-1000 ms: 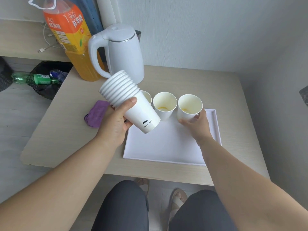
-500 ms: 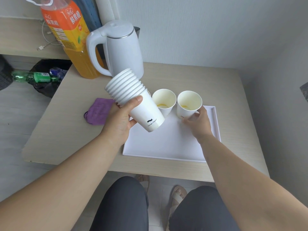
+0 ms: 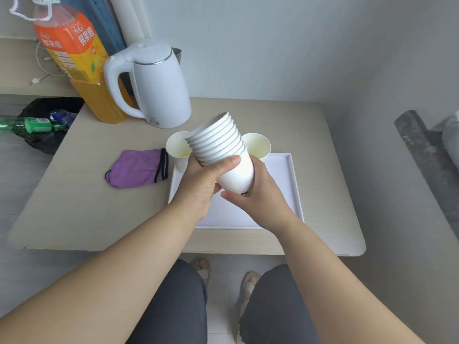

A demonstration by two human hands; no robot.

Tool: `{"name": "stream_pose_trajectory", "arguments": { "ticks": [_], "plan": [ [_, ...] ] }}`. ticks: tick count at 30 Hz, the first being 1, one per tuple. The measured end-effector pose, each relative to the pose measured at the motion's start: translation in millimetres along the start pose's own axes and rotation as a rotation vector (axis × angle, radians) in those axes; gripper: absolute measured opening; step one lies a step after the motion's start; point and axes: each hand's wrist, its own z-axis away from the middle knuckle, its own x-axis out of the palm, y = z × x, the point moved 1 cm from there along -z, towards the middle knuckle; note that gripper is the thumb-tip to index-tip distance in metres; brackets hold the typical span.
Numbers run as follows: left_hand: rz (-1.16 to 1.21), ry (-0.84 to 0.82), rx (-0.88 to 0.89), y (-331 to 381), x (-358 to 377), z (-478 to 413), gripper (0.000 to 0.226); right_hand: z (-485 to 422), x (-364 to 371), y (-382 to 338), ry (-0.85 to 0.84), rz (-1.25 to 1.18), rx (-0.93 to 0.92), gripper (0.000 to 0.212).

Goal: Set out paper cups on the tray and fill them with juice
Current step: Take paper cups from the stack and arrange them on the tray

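Since half a second ago, the right hand (image 3: 258, 192) has left the right-hand cup on the tray and come across to the stack of paper cups (image 3: 223, 150), which has also swung over toward the middle of the view. That stack is held tilted in the air above the far part of the white tray (image 3: 285, 184), rims pointing up and away. The left hand (image 3: 201, 184) grips it just under the rims with the thumb laid across the front, and the right hand curls around the base of the bottom cup, thumb underneath near a small black mark. Behind the stack, two loose cups show at the tray's far edge: the left cup (image 3: 175, 147) with a little yellow juice in its bottom, and the right cup (image 3: 258, 146), pale yellow inside; whatever stands between them is hidden. The tray lies on a light wooden table (image 3: 87, 199). A purple cloth (image 3: 139, 170) lies just beside the tray's left edge. Farther back stand a white kettle (image 3: 159, 88) and, to its left, a large orange juice bottle (image 3: 79, 65). Beyond the table's left side, a green bottle (image 3: 32, 125) lies by a black bag (image 3: 47, 110).
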Motion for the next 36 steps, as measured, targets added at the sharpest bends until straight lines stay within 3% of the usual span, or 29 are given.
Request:
{"name": "stream_pose_trajectory", "arguments": {
  "ticks": [9,13,16,20,25,31,36],
  "plan": [
    [-0.072,0.059,0.009,-4,18,9,0.050,16,-18,14,-0.026,0.013,0.023,0.074],
    [0.005,0.152,0.008,7,15,-2,0.036,25,-30,26,-0.014,0.070,0.062,0.077],
    [0.059,0.202,-0.007,22,8,-12,0.031,35,-44,46,0.057,0.015,0.122,0.072],
    [0.079,0.200,0.005,27,0,-17,0.018,32,-67,68,0.243,-0.266,0.245,0.066],
    [0.079,0.168,0.006,21,-8,-17,0.031,-7,-80,90,0.390,-0.325,0.262,0.066],
    [0.068,0.169,-0.003,12,-24,-20,0.050,-44,-69,109,0.422,-0.173,0.258,0.057],
    [0.063,0.175,-0.007,6,-30,-24,0.049,-51,-65,122,0.444,-0.074,0.330,0.054]
  ]
}}
